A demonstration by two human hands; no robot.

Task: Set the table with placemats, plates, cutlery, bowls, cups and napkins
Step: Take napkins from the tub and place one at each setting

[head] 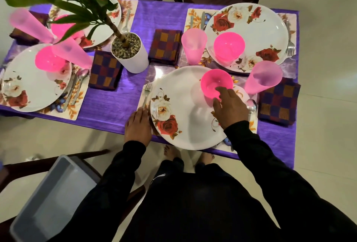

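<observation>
- The right hand [229,104] reaches over the nearest plate [185,110], its fingertips [222,89] touching the rim of a pink bowl [215,83] that sits on the plate's far side; whether the fingers grip the bowl or only touch it cannot be told.
- The left hand [138,126] rests on the placemat [143,97] at the plate's left edge, fingers relaxed and holding nothing, apparently to steady the setting while the bowl is nudged into place.
- Just beyond the left hand lies a fork [146,92]; to the right of the right hand a spoon [251,106] lies beside the plate, so cutlery flanks the plate on both sides.
- Past the right hand stands a pink cup [263,77], with a folded checked napkin [278,101] just beside it, within a diner's reach.
- Farther out, three more settings on the purple tablecloth [116,104] each show plate, bowl and cup; checked napkins lie beside them, so the job looks close to done.
- A potted plant [129,52] stands as a centrepiece beyond the left hand.
- Near the person's left elbow, off the table, a grey tub [48,203] sits on a chair, probably the carrier for the tableware.
</observation>
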